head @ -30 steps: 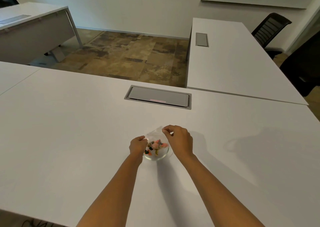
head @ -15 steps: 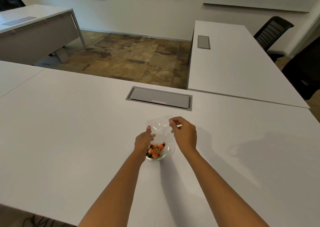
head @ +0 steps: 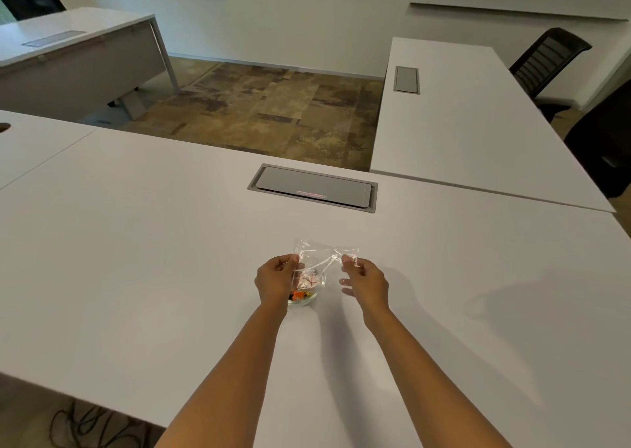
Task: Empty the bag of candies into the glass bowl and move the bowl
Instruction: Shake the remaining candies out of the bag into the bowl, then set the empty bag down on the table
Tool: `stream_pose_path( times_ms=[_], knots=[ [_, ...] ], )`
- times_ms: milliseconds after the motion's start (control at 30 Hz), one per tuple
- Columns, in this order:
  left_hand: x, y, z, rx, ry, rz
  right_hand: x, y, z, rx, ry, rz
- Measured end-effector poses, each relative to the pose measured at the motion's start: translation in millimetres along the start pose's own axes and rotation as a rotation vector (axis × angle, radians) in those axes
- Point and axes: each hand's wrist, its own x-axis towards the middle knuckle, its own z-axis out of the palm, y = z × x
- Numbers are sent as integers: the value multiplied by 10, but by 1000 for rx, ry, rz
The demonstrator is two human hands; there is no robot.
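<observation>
A small glass bowl point(head: 305, 299) stands on the white table point(head: 136, 259), with orange, black and yellow candies point(head: 297, 295) in it. Just above it hangs a clear plastic bag point(head: 322, 254), stretched flat between both hands. My left hand point(head: 276, 278) pinches the bag's left edge and covers part of the bowl. My right hand point(head: 365, 278) pinches the bag's right edge, to the right of the bowl. The bag's lower corner hangs over the bowl; a few pale pink candies point(head: 310, 279) show at that corner.
A grey cable hatch point(head: 312, 188) is set into the table beyond the bag. A second white table point(head: 461, 123) adjoins at the right, with a black chair point(head: 546, 58) behind it. Another desk point(head: 68, 55) stands at the far left. Cables lie on the floor at the lower left.
The bag has been lifted off the bowl and pulled out flat, with my hands now farther apart. Candies that were in the bag a second ago now lie in the bowl.
</observation>
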Motion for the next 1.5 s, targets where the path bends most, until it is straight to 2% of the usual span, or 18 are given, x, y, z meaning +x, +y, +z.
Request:
stream_pose_path(
  times_ms=[100, 300, 500, 733, 867, 1067, 1300, 1500],
  knots=[
    [-95, -57, -15, -35, 54, -3, -71, 130, -14, 30, -13, 27],
    [-181, -180, -54, -20, 121, -45, -175, 285, 22, 104, 140, 63],
    [-202, -300, -212, 30, -42, -20, -324, 325, 99, 119, 111, 39],
    [-282, -356, -372, -38, -135, -62, -368, 346, 166, 145, 303, 12],
    [-314, -425, -424, -45, -121, -116, -478, 455, 199, 276, 248, 104],
    [-336, -674, -557, 28, -79, -139, -616, 753, 228, 192, 74, 252],
    [-326, -939, -691, 121, -1, -150, -676, 1043, 256, 119, 66, 301],
    [-255, -1052, -766, 221, 66, -156, -680, 1127, 358, -49, 64, 235]
  ],
)
